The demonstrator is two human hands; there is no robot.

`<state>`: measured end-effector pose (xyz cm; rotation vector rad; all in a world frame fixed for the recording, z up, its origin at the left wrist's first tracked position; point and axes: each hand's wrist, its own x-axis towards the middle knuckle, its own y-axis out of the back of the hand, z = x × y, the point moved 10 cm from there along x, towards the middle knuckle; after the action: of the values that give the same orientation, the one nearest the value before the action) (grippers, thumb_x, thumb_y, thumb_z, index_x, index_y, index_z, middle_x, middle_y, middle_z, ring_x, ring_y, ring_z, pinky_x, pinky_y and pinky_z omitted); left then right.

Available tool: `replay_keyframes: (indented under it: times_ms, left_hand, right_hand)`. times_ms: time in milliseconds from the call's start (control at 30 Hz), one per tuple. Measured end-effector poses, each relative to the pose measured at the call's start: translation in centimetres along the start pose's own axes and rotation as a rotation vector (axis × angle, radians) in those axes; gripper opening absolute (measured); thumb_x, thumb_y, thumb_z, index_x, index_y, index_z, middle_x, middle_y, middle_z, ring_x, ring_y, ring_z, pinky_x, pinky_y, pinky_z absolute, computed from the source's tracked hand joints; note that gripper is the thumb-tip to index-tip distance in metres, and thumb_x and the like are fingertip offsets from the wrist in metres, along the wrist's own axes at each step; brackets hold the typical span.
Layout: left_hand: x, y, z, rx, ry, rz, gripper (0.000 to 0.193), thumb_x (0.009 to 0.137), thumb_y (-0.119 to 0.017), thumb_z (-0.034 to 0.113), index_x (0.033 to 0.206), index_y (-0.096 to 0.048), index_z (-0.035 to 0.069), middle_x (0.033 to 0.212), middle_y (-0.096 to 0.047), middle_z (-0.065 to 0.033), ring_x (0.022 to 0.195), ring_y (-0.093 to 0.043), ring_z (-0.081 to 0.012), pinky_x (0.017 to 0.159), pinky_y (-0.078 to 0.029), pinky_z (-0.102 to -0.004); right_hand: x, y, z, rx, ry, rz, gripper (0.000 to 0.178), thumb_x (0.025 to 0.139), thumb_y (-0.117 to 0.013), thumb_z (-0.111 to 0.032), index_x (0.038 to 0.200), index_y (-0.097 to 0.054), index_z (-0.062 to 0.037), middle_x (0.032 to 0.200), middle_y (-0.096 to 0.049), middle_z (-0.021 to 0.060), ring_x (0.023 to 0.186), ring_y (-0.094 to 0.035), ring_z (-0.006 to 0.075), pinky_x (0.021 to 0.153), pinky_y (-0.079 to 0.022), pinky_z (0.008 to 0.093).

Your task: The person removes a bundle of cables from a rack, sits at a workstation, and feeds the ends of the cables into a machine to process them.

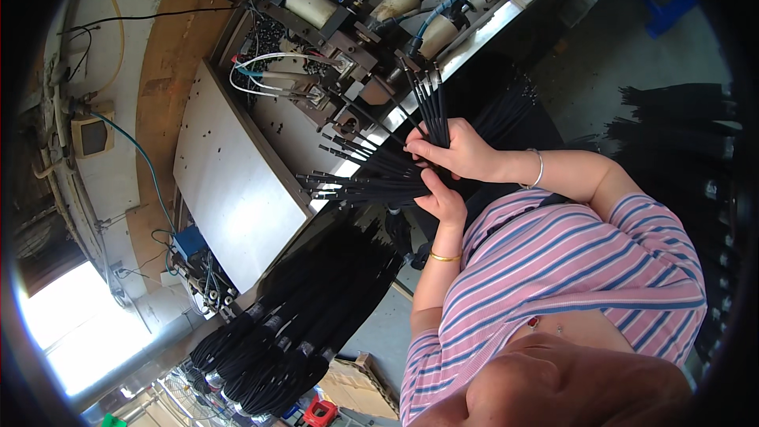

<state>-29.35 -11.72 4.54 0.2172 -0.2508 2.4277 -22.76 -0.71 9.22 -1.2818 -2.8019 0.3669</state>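
Gripping black cords [371,187] in both hands [468,153], near a shallow machine tray [294,136] holding scattered small black pieces [259,38]

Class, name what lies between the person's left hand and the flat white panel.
In the head view, spread black cords reach from the left hand toward the white panel.

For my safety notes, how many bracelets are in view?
2: a silvery bracelet on the wrist of the right hand, a golden bracelet on that of the left hand.

left hand [444,205] curled, right hand [466,152] curled, close together
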Motion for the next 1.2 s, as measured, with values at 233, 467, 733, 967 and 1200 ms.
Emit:
replay_keyframes:
  times_ms: [233, 467, 733, 967, 1200]
  left_hand:
    - [0.2, -0.5, -0.5, -0.106, 0.113, -0.07, 0.026, 0.1, -0.042, 0.018, 0.11, -0.054, -0.003, 0.092, -0.06, -0.0047, 0.069, -0.055, -0.0089, 0.057, -0.041, -0.0212]
    - [0.7, -0.8, 1.1, -0.12, 0.055, -0.033, 0.026, 0.1, -0.042, 0.019, 0.108, -0.054, -0.002, 0.087, -0.06, -0.0043, 0.068, -0.055, -0.0089, 0.056, -0.041, -0.0214]
    - [0.8, -0.8, 0.5, -0.088, 0.037, -0.058, 0.026, 0.101, -0.042, 0.02, 0.11, -0.052, -0.001, 0.09, -0.059, -0.0042, 0.068, -0.053, -0.0078, 0.054, -0.04, -0.0203]
    - [0.4, -0.4, -0.8, -0.102, 0.082, -0.097, 0.028, 0.101, -0.041, 0.018, 0.115, -0.052, -0.004, 0.101, -0.06, -0.0056, 0.078, -0.057, -0.0087, 0.063, -0.045, -0.0209]
    - [1.7, -0.5, 1.4, -0.078, 0.013, 0.019, 0.024, 0.1, -0.045, 0.016, 0.11, -0.053, -0.004, 0.107, -0.059, -0.0067, 0.098, -0.057, -0.0129, 0.085, -0.045, -0.0279]
  right_hand:
    - [0.7, -0.1, 1.3, 0.063, -0.119, -0.005, 0.02, 0.09, -0.064, -0.022, 0.091, -0.066, -0.0023, 0.072, -0.064, 0.0024, 0.062, -0.062, 0.0075, 0.045, -0.045, 0.0213]
    - [1.2, -0.8, 1.7, 0.051, -0.121, -0.04, 0.022, 0.091, -0.062, -0.025, 0.094, -0.066, -0.0034, 0.072, -0.063, 0.0021, 0.056, -0.058, 0.0055, 0.033, -0.041, 0.0195]
    - [1.2, -0.9, 1.5, 0.042, -0.183, -0.106, 0.024, 0.089, -0.064, -0.026, 0.094, -0.066, -0.0027, 0.071, -0.062, 0.0021, 0.056, -0.059, 0.0061, 0.034, -0.042, 0.0202]
    - [0.8, -1.3, 0.4, -0.099, 0.049, -0.115, 0.019, 0.085, -0.068, -0.021, 0.089, -0.068, -0.0024, 0.072, -0.065, 0.0046, 0.059, -0.06, 0.0111, 0.048, -0.047, 0.0246]
    - [1.1, -0.3, -0.8, -0.02, 0.108, 0.017, 0.017, 0.087, -0.065, -0.016, 0.088, -0.066, 0.0004, 0.073, -0.067, 0.0075, 0.066, -0.065, 0.0141, 0.062, -0.051, 0.0273]
